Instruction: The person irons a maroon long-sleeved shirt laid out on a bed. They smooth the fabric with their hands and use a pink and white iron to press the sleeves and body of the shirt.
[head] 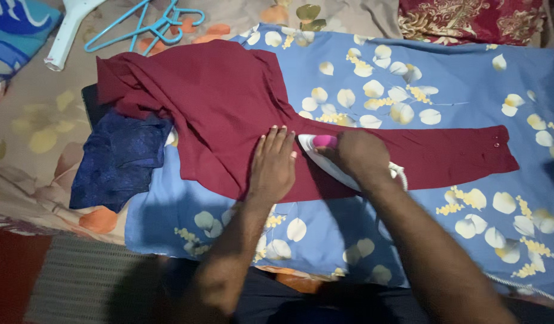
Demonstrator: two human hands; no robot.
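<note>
Left hand (272,165) flat and open pins the maroon garment (229,102) while the right hand (361,155) grips the iron (322,150) mid-sleeve, cuff beyond unpressed.

Iron (325,157) mostly under right hand (362,153)

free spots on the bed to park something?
Bare: blue floral sheet above and below the maroon garment's long end. Crowded: left, by the navy cloth and hangers; centre, left hand and right hand on the iron.
</note>
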